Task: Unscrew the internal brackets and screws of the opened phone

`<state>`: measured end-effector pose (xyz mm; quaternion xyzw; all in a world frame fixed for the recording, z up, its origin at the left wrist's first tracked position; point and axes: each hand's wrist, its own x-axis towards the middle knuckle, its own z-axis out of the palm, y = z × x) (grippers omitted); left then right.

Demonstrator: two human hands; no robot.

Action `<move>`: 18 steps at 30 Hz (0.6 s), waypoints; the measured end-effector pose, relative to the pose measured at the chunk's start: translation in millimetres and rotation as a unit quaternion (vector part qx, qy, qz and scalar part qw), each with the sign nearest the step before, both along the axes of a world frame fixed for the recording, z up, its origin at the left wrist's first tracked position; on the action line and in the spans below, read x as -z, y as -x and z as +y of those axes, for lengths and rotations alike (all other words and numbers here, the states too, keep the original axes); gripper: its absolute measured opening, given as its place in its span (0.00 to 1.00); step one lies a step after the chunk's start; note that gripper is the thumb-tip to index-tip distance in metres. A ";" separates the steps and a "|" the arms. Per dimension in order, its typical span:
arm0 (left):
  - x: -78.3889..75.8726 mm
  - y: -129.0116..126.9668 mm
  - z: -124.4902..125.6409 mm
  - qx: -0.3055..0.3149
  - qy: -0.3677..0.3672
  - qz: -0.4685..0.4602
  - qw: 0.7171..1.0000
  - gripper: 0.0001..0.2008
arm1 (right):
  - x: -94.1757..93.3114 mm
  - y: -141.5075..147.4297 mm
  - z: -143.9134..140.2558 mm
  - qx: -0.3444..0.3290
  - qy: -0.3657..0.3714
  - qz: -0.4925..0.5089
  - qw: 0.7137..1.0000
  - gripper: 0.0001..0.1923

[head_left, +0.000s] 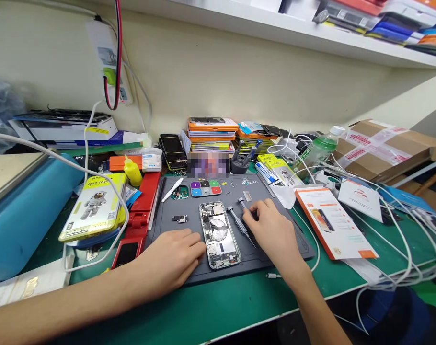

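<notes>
Grey rubbery mat (275,249) under both your hands, and on it an opened phone (219,235) lying flat, back off, its boards and round coil bare to the light. Your left hand (175,254) rests palm down on the mat, fingers loosely spread and closed on nothing, the fingertips touching the phone's left edge as if to steady it. Your right hand (271,227) lies just right of the phone, fingers curled down over a small part on the mat; whether they pinch it cannot be told from here. Two slim screwdrivers (237,221) lie between that hand and the phone, the nearer one close to your knuckles.

The phone looks light and stiff in its metal frame, but the exposed insides would likely be fragile; the rim seems the safe place to hold it, never the open middle. The screwdrivers are thin and round and will probably roll if nudged.

Further out on the mat sit a small loose component (180,219), a white pry tool (172,189) and a coloured parts tray (205,188). Left of the mat, on the green surface (218,306), stand a red holder (141,211) and a yellow battery box (96,206); to the right lie an orange-edged package (335,225) and white cables (401,239).
</notes>
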<state>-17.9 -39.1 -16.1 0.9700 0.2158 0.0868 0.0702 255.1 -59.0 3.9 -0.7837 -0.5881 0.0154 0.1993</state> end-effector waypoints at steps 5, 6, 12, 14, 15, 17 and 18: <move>0.9 -0.3 0.5 0.000 0.001 0.001 1.000 0.08 | -1.8 -5.6 -6.2 0.018 -0.080 0.075 0.994 0.12; 0.9 -0.3 0.6 0.000 0.001 0.000 1.000 0.08 | -3.4 -6.7 -8.6 0.022 -0.096 0.094 0.991 0.13; 0.7 -0.2 0.6 0.002 0.000 -0.003 1.000 0.08 | -10.2 4.6 -33.6 0.018 -0.179 0.215 0.960 0.14; 0.7 0.1 0.9 0.004 0.002 -0.003 1.000 0.08 | -6.4 15.8 -42.2 0.000 -0.194 0.249 0.949 0.15; 0.7 0.3 1.1 0.004 0.003 -0.003 1.000 0.08 | -3.2 21.6 -45.5 -0.008 -0.200 0.265 0.943 0.15; 0.3 0.7 1.4 0.005 0.006 -0.002 1.000 0.08 | 4.8 32.1 -49.5 -0.026 -0.224 0.307 0.925 0.16; 0.0 1.0 1.5 0.005 0.008 0.000 1.000 0.08 | 9.1 36.3 -50.3 -0.033 -0.239 0.321 0.916 0.16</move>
